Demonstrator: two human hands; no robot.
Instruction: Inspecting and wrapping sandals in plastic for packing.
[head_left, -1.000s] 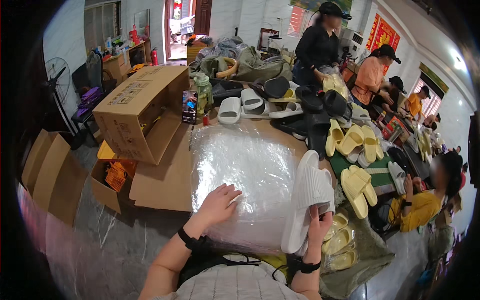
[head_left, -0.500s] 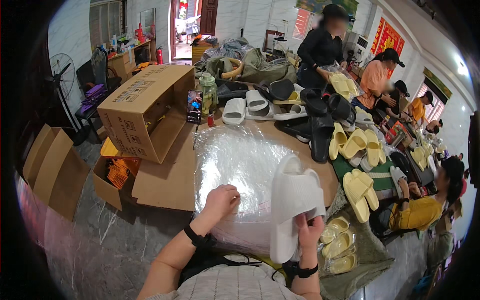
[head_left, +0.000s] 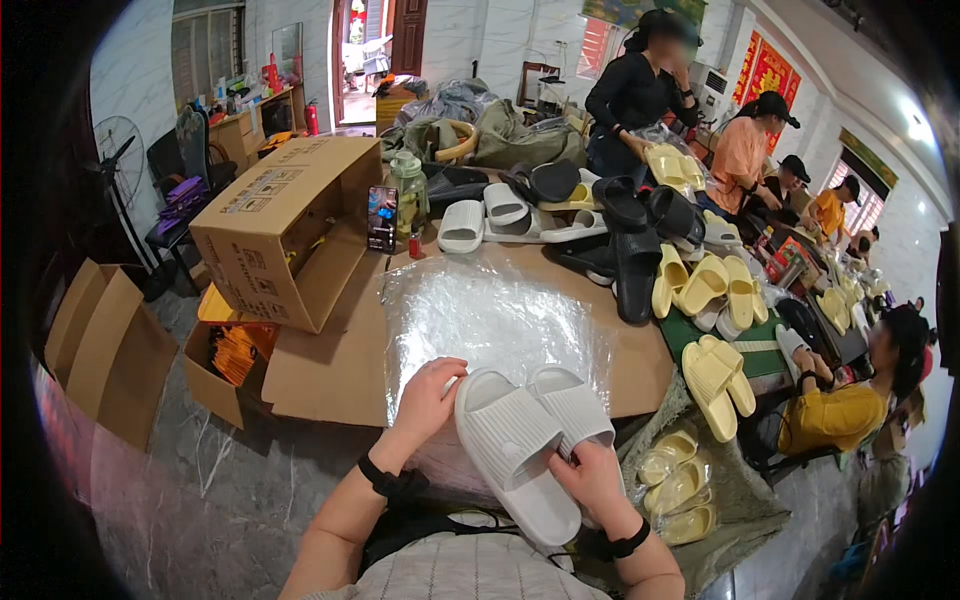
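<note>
A pair of white ribbed slide slippers point(head_left: 512, 430) is held over the table's front edge, toes pointing away from me, the two side by side and partly overlapping. My right hand point(head_left: 588, 480) grips the pair, its fingers reaching in at the foot openings between them. My left hand point(head_left: 430, 398) is open beside the toe of the left slipper, fingers outstretched; whether they touch it I cannot tell. Beneath and beyond the slippers lies a stack of clear plastic bags point(head_left: 470, 310) on a flattened cardboard sheet point(head_left: 330, 375).
An open carton point(head_left: 270, 230) stands at the left, with a phone point(head_left: 382, 218), a small red bottle point(head_left: 415, 243) and a glass jar point(head_left: 409, 190) next to it. Black slides point(head_left: 636, 270) and yellow slides point(head_left: 712, 385) are heaped at the right. Several people work beyond them.
My right hand has brought the white slippers leftward and turned them, so both now show side by side. My left hand has shifted slightly away from me and left, now close to the toe.
</note>
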